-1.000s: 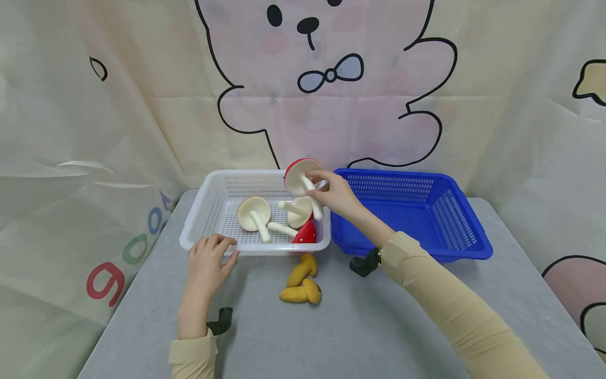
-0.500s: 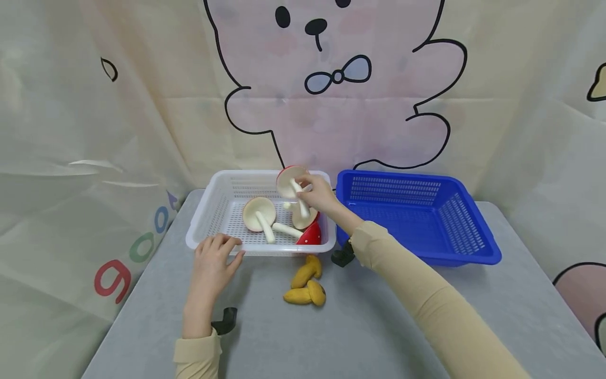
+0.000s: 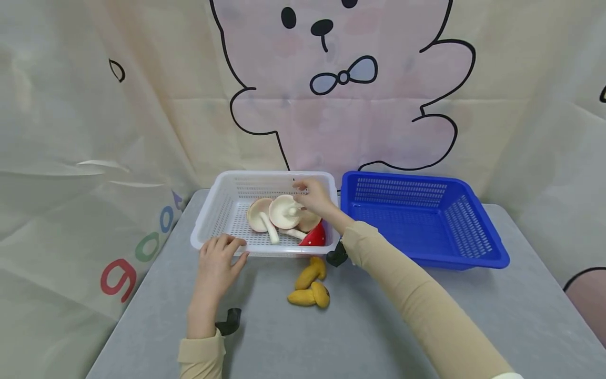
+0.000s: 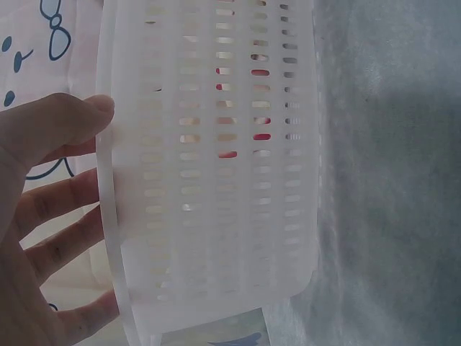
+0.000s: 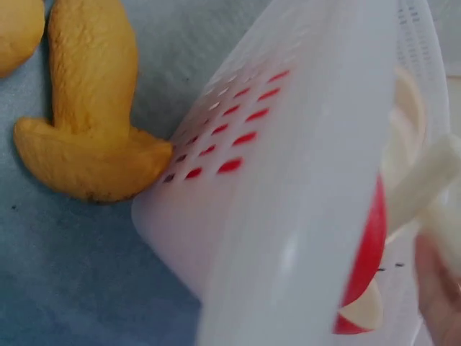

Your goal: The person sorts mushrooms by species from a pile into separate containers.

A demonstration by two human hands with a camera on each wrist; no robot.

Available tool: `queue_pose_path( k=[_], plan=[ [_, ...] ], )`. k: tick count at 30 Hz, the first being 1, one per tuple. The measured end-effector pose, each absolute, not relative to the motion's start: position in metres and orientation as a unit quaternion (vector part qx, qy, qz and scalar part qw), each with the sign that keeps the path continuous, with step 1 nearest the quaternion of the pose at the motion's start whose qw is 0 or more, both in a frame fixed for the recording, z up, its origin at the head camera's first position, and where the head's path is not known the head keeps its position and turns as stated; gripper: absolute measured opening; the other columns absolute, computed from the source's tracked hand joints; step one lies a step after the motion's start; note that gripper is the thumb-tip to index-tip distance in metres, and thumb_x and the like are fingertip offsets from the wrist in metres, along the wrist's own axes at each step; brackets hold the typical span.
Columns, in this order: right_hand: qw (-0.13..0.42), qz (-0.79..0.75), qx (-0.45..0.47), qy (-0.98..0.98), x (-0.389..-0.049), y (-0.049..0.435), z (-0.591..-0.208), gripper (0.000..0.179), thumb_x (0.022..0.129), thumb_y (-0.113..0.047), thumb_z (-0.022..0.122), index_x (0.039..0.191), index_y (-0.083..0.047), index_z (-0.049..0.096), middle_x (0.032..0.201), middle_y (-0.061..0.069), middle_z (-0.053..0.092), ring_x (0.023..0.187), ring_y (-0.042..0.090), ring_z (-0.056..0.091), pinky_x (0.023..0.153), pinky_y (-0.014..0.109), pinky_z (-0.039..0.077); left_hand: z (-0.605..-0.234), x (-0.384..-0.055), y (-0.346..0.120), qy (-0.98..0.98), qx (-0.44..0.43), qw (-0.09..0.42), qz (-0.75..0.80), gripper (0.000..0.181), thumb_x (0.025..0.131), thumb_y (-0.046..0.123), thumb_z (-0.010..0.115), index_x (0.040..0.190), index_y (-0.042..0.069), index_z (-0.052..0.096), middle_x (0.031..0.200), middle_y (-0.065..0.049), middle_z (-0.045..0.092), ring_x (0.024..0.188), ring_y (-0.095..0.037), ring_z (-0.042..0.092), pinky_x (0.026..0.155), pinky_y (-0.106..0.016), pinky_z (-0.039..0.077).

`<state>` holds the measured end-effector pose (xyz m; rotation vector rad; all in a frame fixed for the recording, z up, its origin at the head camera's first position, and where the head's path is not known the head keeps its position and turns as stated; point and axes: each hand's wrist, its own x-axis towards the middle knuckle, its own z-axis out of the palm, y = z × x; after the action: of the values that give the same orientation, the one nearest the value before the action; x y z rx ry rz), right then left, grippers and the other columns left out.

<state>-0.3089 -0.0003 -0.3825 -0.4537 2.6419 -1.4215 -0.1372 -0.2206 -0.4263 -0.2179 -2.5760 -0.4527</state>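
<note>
My left hand (image 3: 218, 266) rests on the near left rim of the white basket (image 3: 203, 213); in the left wrist view its thumb and fingers lie along that rim. Inside the basket are several toy mushrooms with white stems, among them a pale-gilled mushroom (image 3: 284, 212) lying with its stem up. My right hand (image 3: 313, 197) is over the basket's right part, right beside that mushroom's stem, thumb and forefinger apart. In the right wrist view only part of the hand (image 5: 436, 292) shows, blurred, near white stems. A red spotted cap (image 3: 314, 235) lies at the near right corner.
A blue basket (image 3: 485, 226) stands close to the right of the white one. Two yellow mushrooms (image 3: 310, 275) lie on the grey table (image 3: 274, 337) before the white basket. Behind hangs a curtain (image 3: 350, 131) printed with a bear.
My right hand has carried a red-capped mushroom down and left into the white basket and let it go among the others. The left hand stays at the rim. The view has shifted slightly.
</note>
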Motion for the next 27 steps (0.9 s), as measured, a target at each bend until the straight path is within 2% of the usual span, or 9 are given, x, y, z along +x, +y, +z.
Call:
queue_pose_path(
  k=[5,17,27],
  plan=[
    [0.033,-0.433,-0.158,0.887,-0.303,-0.001,-0.377,0.032,0.093,-0.013,0.059,0.122,-0.002,0.062,0.127,0.016,0.062,0.117,0.030,0.057,0.100,0.041,0.048,-0.427,-0.137,-0.219,-0.950,-0.077,0.250,-0.168,0.017,0.082,0.019,0.075,0.096,0.015,0.067,0.098,-0.008,0.062,0.100,-0.033,0.055,0.095,-0.057,0.039],
    [0.030,-0.418,-0.162,0.894,-0.292,0.018,-0.361,0.033,0.090,-0.012,0.059,0.122,-0.003,0.063,0.127,0.015,0.062,0.115,0.031,0.058,0.097,0.041,0.050,-0.426,-0.137,-0.218,-0.950,-0.072,0.250,-0.171,0.017,0.082,0.019,0.076,0.096,0.014,0.068,0.097,-0.008,0.062,0.099,-0.033,0.054,0.096,-0.058,0.038],
    [0.038,-0.400,-0.169,0.900,-0.268,0.043,-0.345,0.032,0.092,-0.017,0.056,0.122,-0.006,0.063,0.133,0.014,0.055,0.121,0.033,0.054,0.097,0.046,0.050,-0.428,-0.138,-0.218,-0.949,-0.074,0.254,-0.169,0.018,0.081,0.018,0.077,0.096,0.013,0.068,0.097,-0.009,0.062,0.097,-0.033,0.054,0.094,-0.057,0.038]
  ],
)
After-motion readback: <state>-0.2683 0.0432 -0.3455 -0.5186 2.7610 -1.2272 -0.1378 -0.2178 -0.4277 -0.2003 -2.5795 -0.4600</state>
